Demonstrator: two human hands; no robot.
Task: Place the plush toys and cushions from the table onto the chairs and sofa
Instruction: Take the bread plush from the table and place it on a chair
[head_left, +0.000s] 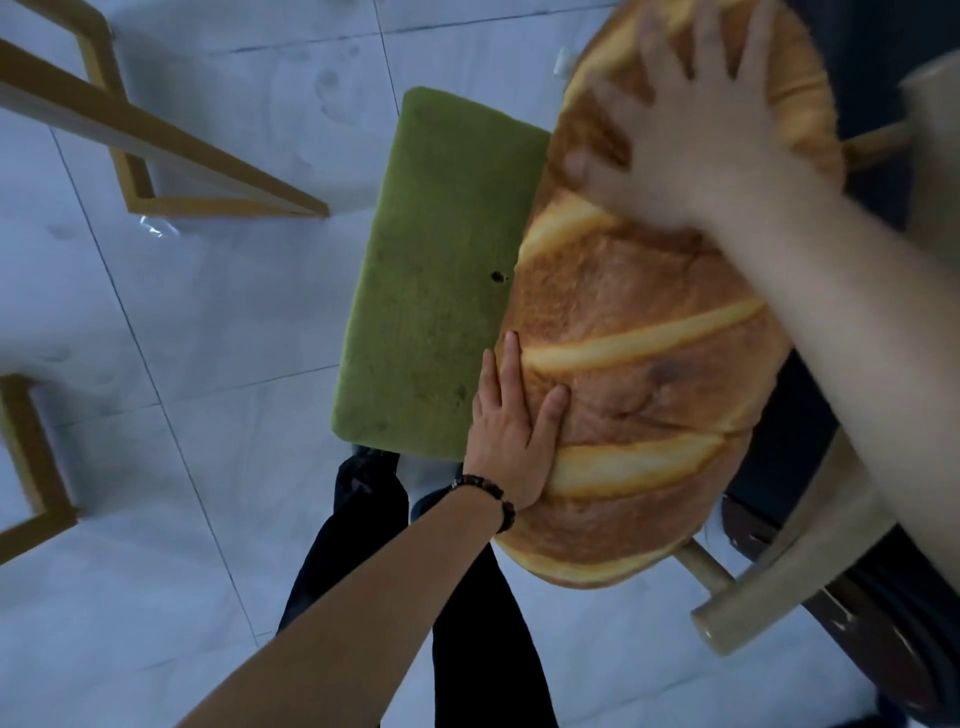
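Note:
A large bread-shaped cushion (644, 332), brown with pale slashes, lies lengthwise on a chair with a green seat pad (436, 291), covering the pad's right part. My left hand (511, 431) presses flat on the cushion's near left edge, fingers stretched, a dark bead bracelet on the wrist. My right hand (691, 130) is blurred and spread flat on the cushion's far end. Neither hand grips the cushion; both rest on its surface.
Gold metal table legs (171, 156) stand at the upper left and lower left on the pale tiled floor (208, 338). A beige chair frame (789, 561) and dark upholstery lie at the right. My dark trouser legs (363, 519) stand just before the green chair.

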